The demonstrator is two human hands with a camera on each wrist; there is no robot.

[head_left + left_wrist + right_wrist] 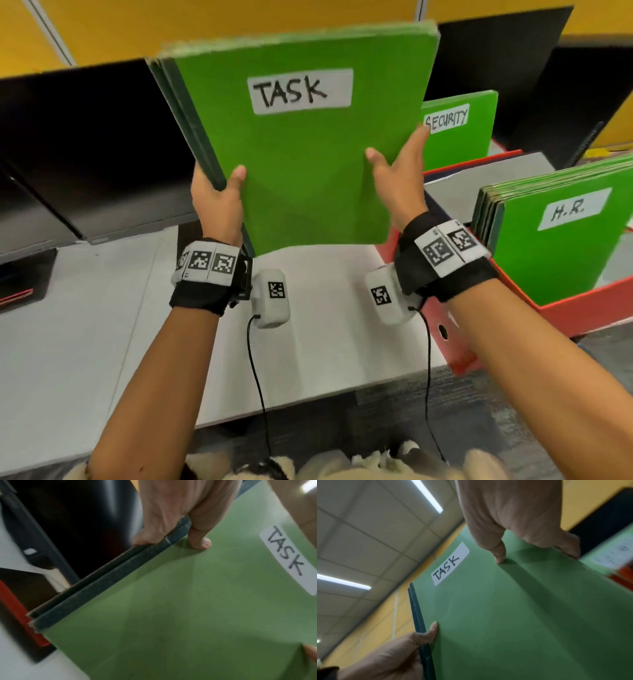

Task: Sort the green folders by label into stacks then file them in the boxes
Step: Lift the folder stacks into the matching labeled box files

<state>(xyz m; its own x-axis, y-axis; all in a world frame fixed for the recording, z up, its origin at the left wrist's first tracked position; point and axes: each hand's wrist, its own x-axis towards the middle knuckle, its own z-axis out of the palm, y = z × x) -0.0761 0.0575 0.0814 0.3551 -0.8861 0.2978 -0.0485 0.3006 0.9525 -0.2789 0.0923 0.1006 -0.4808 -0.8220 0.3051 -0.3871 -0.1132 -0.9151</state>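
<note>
Yellow partitions back a white tabletop [325, 342]. Both grips clamp the TASK stack [308, 164], held upright and clear of it: left hand [215, 202] pinching the spine edge, right hand [397, 185] the open edge. Long axis runs vertical. Red boxes [582, 308] holding HR folders [561, 240] lie at three o'clock, nearer the right hand.
</note>
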